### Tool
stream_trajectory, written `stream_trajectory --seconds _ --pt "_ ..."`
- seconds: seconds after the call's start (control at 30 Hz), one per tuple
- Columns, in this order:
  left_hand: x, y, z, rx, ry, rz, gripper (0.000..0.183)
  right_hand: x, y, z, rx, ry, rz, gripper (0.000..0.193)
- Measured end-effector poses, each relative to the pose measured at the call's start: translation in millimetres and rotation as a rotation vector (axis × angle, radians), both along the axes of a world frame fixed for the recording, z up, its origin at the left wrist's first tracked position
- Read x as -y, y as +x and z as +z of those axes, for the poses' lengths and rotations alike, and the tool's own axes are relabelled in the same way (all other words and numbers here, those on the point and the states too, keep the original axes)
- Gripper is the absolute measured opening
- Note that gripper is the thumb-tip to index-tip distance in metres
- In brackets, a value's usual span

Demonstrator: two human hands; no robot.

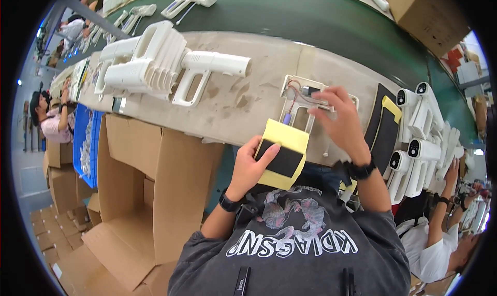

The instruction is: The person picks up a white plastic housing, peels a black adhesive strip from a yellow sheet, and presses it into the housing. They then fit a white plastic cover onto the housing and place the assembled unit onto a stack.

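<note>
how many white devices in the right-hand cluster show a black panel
4: upper-left device, upper-right device, lower-left device, lower-right device; more panels may be hidden.

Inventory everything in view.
Table: one, beige, centre
Belt: one, green, top
Shells: several, white, table and belt
Housing: one, white, centre right
Wires: several, reddish, in housing
Pad: one, yellow and black, below housing
Strips: some, black, right of housing
Devices: several, white, right
Bin: one, blue, left
Cartons: several, brown, left, upper right
People: several, mixed clothing, edges
Shirt: one, grey, bottom
Wristbands: two, black, wrists
Left hand: one, bare, on pad
Right hand: one, bare, over housing
</note>
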State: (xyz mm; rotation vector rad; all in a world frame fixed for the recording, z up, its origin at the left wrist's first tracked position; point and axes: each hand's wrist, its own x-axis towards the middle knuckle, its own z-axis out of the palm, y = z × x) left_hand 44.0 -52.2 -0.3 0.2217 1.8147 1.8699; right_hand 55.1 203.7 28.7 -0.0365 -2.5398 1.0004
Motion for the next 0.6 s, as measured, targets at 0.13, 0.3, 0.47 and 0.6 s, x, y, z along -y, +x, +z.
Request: stream_trajectory --seconds 0.13,0.3,0.47,0.6 --pt "-18.0 -5.3 -2.4 0.026 0.032 0.076 0.025 41.8 41.3 17.3 0.139 -0.121 0.296 0.033" --pt "-21.4 -1.9 -2.9 0.071 0.115 0.105 0.024 48.9 51.1 -9.7 0.09 -0.182 0.185 0.032" --pt "-16.2 -0.3 -0.6 0.049 0.107 0.089 0.025 54.0 56.6 -7.8 0.183 -0.396 0.143 0.029" --pt "-0.5 -2.6 -5.8 -0.022 0.088 -0.031 0.027 45.7 54.6 -5.5 0.243 -0.49 0.233 0.029"
